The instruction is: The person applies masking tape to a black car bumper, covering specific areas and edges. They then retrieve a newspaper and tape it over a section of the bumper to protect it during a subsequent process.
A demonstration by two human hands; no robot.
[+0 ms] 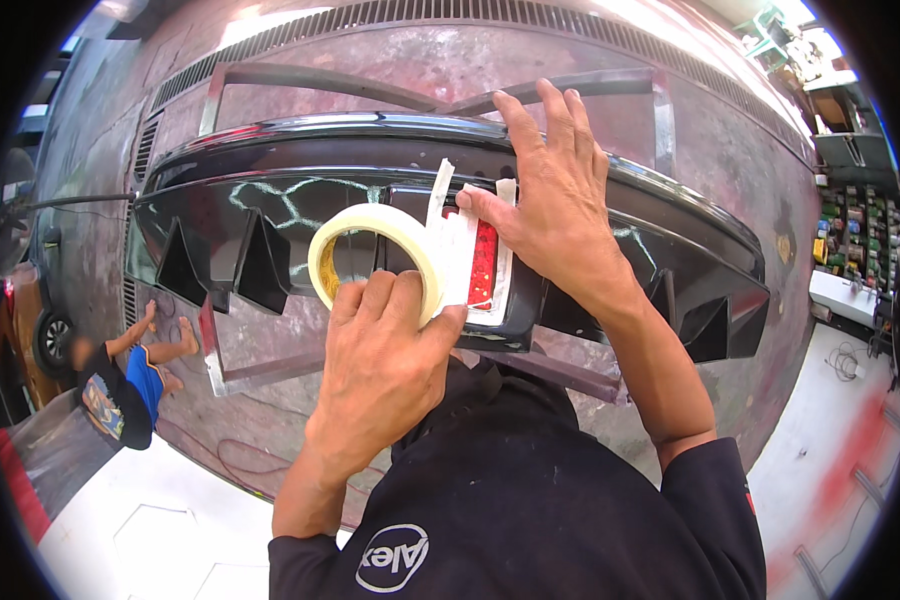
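Far left, low: another person sitting on the ground beside a parked car's wheel, well apart from my work.

Left of centre: black rear bumper diffuser, glossy, finned underneath, resting on a metal stand over the stained concrete floor.

Centre-left: my left hand, fingers curled firmly around a roll of masking tape, thumb over its near edge. A strip runs from the roll rightward onto the lamp.

Centre: red lamp set in the middle of the diffuser, already partly covered by pale tape strips; one loose end stands up above it.

Centre-right: my right hand, spread flat and holding nothing, thumb pressing the tape down at the lamp's upper edge, fingers braced on the diffuser's top.

Far right: shelves of small goods and a white counter.

Handling note, as I judge it: keep the roll taut and low, smooth each strip from the pinned end outward, and follow the lamp's border so no red shows and no tape strays onto the black.
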